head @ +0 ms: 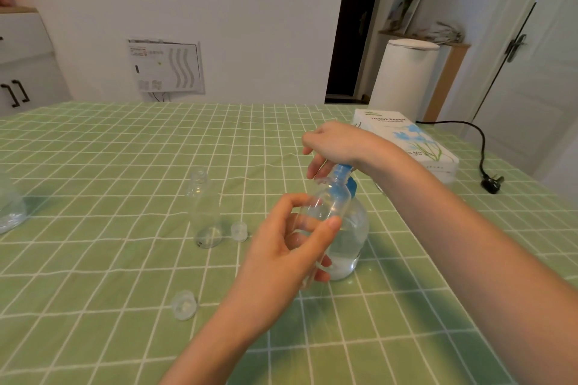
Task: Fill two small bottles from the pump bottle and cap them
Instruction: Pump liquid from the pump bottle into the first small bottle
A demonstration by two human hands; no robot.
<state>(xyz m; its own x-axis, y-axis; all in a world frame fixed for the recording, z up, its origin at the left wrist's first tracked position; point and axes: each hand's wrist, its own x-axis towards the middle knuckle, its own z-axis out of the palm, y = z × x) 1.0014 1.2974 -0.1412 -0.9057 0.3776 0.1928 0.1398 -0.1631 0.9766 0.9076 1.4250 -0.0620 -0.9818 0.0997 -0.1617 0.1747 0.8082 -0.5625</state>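
A clear pump bottle (352, 237) with a blue pump head (341, 172) stands on the green checked tablecloth, partly filled with clear liquid. My right hand (331, 144) rests on top of the pump head. My left hand (291, 247) holds a small clear bottle (325, 200) tilted, its open mouth right at the blue spout. A second small clear bottle (205, 212) stands upright and uncapped to the left. Two clear caps lie on the cloth: one (239, 231) beside that bottle, another (184, 304) nearer me.
A tissue paper box (406, 141) lies behind my right arm. A black power cord and plug (492, 183) trail at the table's right edge. Part of another clear container (9, 206) shows at the far left edge.
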